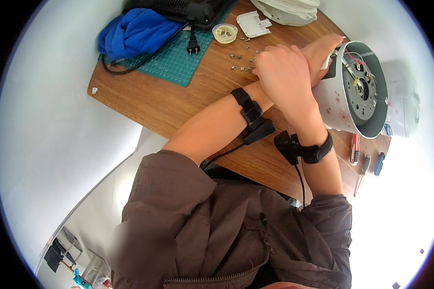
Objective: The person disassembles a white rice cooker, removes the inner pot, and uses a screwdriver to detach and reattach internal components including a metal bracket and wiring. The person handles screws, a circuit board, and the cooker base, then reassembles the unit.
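Observation:
My left hand reaches across to a white cylindrical appliance housing with pink flowers, lying on its side, and grips its upper side by a dark panel. The housing's open end shows a round metal plate, wires and fittings. My right hand is closed, crossed over my left wrist; its fingertips and whatever they hold are hidden. Several small screws lie beside my hands, near a cream round part and a white plastic cover.
A green mat bears a blue cloth, black plug and black case. A white lid is at back. A red tool, screwdriver and dark tool lie right, by the wooden table's edge.

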`<state>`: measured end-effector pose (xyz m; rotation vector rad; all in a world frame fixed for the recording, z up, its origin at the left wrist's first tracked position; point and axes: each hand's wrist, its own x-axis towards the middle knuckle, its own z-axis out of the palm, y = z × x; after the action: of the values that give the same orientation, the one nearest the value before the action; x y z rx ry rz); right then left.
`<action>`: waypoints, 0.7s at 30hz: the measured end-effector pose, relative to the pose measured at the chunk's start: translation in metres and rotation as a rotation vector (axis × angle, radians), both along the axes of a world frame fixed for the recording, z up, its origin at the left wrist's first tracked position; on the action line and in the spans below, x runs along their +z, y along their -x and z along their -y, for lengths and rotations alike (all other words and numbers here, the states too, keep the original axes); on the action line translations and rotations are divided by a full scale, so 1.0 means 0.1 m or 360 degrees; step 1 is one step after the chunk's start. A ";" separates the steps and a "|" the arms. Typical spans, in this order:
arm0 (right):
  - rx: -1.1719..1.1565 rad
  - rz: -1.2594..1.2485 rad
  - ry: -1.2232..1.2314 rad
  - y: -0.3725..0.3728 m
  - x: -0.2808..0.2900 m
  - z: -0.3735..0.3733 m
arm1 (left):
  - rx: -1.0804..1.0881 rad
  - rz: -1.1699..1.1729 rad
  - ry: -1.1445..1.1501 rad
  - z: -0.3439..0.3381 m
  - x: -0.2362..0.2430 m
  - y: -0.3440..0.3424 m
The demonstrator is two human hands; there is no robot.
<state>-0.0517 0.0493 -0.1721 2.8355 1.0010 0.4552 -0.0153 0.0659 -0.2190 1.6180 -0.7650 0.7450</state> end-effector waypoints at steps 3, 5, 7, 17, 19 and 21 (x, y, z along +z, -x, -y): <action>-0.0047 -0.0031 0.0063 -0.01 -0.01 -0.03 | -0.0004 -0.0006 -0.0068 -0.01 -0.01 -0.01; -0.0052 -0.0059 0.0066 -0.02 -0.02 -0.05 | 0.0006 0.0014 -0.0069 -0.01 -0.03 -0.03; -0.0048 -0.0073 0.0042 -0.02 -0.02 -0.05 | 0.0002 -0.0032 -0.0036 -0.01 -0.01 0.00; -0.0028 -0.0119 0.0033 -0.06 -0.07 -0.02 | 0.0007 -0.0053 0.0068 0.02 -0.03 0.00; -0.0008 -0.0136 0.0030 -0.03 0.00 -0.01 | 0.0046 -0.0049 0.0022 0.01 -0.02 0.01; -0.0008 -0.0041 -0.0206 0.09 0.10 0.05 | -0.0003 -0.0045 0.0051 0.00 -0.01 0.06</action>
<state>-0.0602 0.0448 -0.1618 2.9647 1.0037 0.5017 -0.0209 0.0656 -0.2196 1.5957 -0.7308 0.7283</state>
